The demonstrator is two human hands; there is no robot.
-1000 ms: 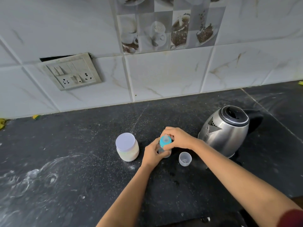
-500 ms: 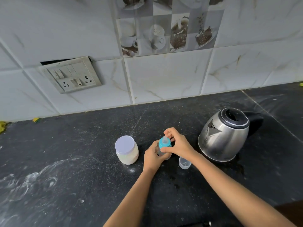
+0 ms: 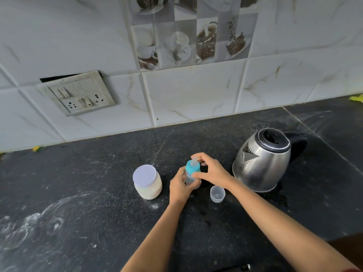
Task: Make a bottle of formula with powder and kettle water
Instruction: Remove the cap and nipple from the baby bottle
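Hands meet over a small baby bottle [image 3: 190,179] that stands upright on the black stone countertop [image 3: 94,193], near the middle of the view. The left hand [image 3: 180,187] wraps its fingers round the clear lower body of the bottle and grips it from the left. The right hand [image 3: 212,170] comes in from the right, its thumb and fingers curled round the teal collar [image 3: 191,170], which it pinches from both sides. A pale teat [image 3: 194,160] sticks up out of the collar, just in front of the right hand's fingers. What the bottle holds cannot be made out behind the hands. Just left of the left hand, not touching it, stands a powder jar [image 3: 148,185] with its white lid on and pale powder showing through the wall. A small clear cup [image 3: 217,193] sits mouth up on the near side of the right wrist, close to the bottle. Further right stands a steel kettle [image 3: 262,165], spout turned toward the bottle, black handle on its far side. White powdery smears mark the countertop at lower left. Behind runs a wall of white marbled tiles [image 3: 196,95], with a tilted switch plate [image 3: 78,94] at left and a panel of coffee-cup picture tiles [image 3: 192,36] above
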